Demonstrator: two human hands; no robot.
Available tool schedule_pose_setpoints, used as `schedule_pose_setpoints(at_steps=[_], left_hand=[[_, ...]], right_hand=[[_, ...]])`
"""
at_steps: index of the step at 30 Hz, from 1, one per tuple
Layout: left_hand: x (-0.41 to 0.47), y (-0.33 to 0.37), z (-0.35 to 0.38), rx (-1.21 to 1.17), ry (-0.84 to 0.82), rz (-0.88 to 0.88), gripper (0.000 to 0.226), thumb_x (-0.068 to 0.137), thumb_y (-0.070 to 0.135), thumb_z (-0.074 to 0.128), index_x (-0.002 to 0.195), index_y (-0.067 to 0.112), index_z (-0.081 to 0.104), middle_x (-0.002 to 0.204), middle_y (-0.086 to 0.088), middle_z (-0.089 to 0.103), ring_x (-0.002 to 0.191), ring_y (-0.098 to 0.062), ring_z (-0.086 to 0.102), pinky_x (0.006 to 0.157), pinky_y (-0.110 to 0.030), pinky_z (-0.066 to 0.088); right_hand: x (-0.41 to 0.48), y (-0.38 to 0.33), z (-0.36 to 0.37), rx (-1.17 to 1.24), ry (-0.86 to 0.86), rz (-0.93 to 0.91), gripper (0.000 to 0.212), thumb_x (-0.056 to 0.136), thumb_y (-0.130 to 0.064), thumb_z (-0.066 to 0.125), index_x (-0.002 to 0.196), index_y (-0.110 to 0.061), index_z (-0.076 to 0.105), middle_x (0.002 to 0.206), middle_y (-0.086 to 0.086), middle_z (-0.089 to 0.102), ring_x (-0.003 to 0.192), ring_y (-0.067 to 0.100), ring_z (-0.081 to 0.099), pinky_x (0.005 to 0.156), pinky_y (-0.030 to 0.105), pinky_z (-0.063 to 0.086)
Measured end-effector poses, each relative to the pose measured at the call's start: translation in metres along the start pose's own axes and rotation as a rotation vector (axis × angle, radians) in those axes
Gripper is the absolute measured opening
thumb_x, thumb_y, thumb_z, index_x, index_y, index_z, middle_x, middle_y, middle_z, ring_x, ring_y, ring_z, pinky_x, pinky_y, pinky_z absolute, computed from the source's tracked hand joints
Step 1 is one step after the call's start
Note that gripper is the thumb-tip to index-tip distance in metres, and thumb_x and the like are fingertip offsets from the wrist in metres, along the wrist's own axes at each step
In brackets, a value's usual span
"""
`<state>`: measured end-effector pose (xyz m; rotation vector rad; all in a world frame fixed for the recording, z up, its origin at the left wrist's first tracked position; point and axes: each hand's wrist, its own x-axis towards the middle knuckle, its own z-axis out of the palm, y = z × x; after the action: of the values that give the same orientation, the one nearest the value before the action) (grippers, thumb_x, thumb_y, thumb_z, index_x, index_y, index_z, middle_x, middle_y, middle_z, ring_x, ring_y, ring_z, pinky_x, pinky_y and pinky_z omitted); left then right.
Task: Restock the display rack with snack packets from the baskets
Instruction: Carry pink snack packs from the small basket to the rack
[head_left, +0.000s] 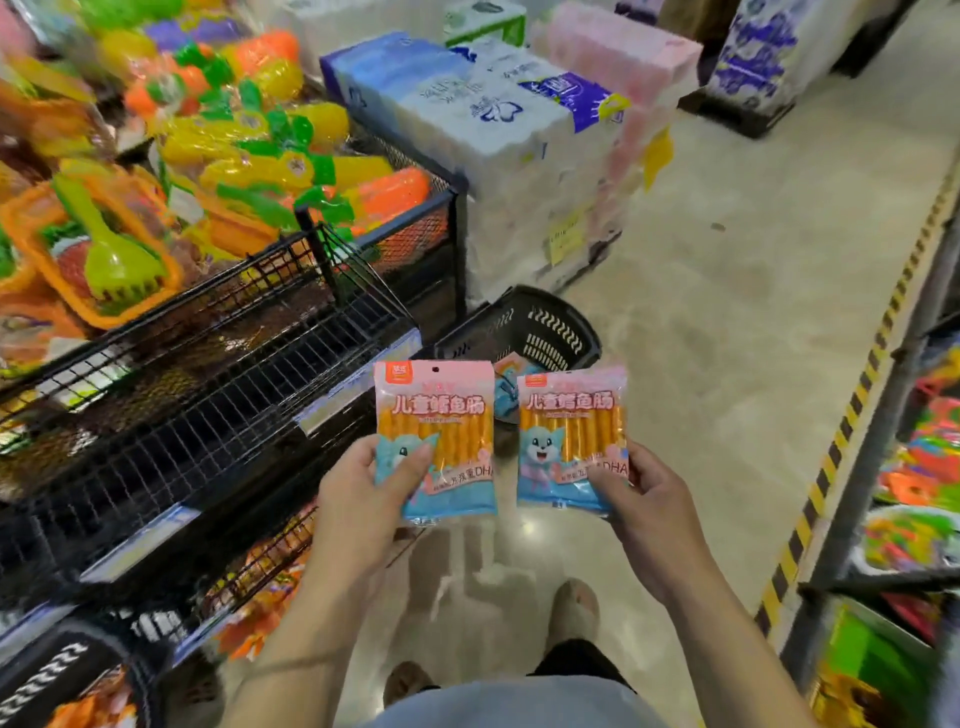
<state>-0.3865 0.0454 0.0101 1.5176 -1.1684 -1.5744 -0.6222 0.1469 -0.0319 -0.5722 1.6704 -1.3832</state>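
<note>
My left grip (363, 499) pinches the left packet (441, 415), my right grip (644, 514) the right packet (571, 421), both upright. I should turn left and stand them face-out in the rack (218, 364).

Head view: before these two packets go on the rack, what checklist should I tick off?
1. Grip of left hand on left packet: ok.
2. Grip of right hand on right packet: ok.
3. Both packets upright, fronts facing the camera: ok.
4. Bare mesh on wire rack tier beside the left hand: ok.
5. Stock remaining in floor basket: cannot tell.
6. Correct tier for these packets: cannot tell.
</note>
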Motion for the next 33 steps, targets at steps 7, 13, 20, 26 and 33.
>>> schedule_pose_setpoints(at_steps=[7,13,20,26,33], left_hand=[[0.029,0.023,0.105,-0.033,0.072,-0.062,0.020,0.094,0.024,0.073,0.110,0.013,0.067,0.098,-0.004,0.080,0.091,-0.024,0.078,0.087,-0.054,0.061],[0.050,0.043,0.192,-0.088,0.109,-0.056,0.020,0.094,0.022,0.072,0.111,0.014,0.068,0.096,-0.001,0.080,0.088,-0.020,0.078,0.083,-0.043,0.062],[0.095,0.060,0.244,-0.103,0.111,-0.088,0.022,0.094,0.022,0.072,0.113,0.013,0.066,0.100,-0.001,0.080,0.090,-0.018,0.078,0.083,-0.042,0.062],[0.175,0.061,0.262,-0.154,0.151,-0.142,0.019,0.095,0.019,0.071,0.113,0.013,0.067,0.100,-0.002,0.080,0.091,-0.018,0.078,0.082,-0.041,0.063],[0.286,0.065,0.277,-0.201,0.193,-0.252,0.013,0.095,0.021,0.070,0.108,0.021,0.069,0.097,0.002,0.080,0.087,-0.017,0.078,0.081,-0.041,0.062]], right_hand=[[0.080,-0.025,-0.083,0.017,-0.027,0.039,0.027,0.098,-0.005,0.063,0.103,-0.029,0.075,0.107,0.007,0.077,0.103,0.029,0.074,0.094,0.061,0.056],[0.148,-0.054,-0.145,-0.006,-0.054,0.007,0.025,0.096,0.002,0.061,0.109,-0.016,0.073,0.105,0.006,0.078,0.105,0.032,0.073,0.090,0.055,0.057],[0.224,-0.071,-0.164,-0.018,-0.101,0.039,0.024,0.097,-0.001,0.063,0.113,-0.017,0.072,0.108,0.008,0.077,0.105,0.031,0.073,0.095,0.063,0.055],[0.305,-0.077,-0.147,-0.009,-0.120,0.097,0.023,0.098,0.001,0.061,0.114,-0.012,0.071,0.110,0.009,0.077,0.108,0.031,0.072,0.095,0.056,0.057],[0.409,-0.080,-0.118,-0.110,-0.122,0.190,0.024,0.097,0.000,0.062,0.108,-0.019,0.073,0.107,0.006,0.077,0.102,0.026,0.074,0.080,0.042,0.058]])
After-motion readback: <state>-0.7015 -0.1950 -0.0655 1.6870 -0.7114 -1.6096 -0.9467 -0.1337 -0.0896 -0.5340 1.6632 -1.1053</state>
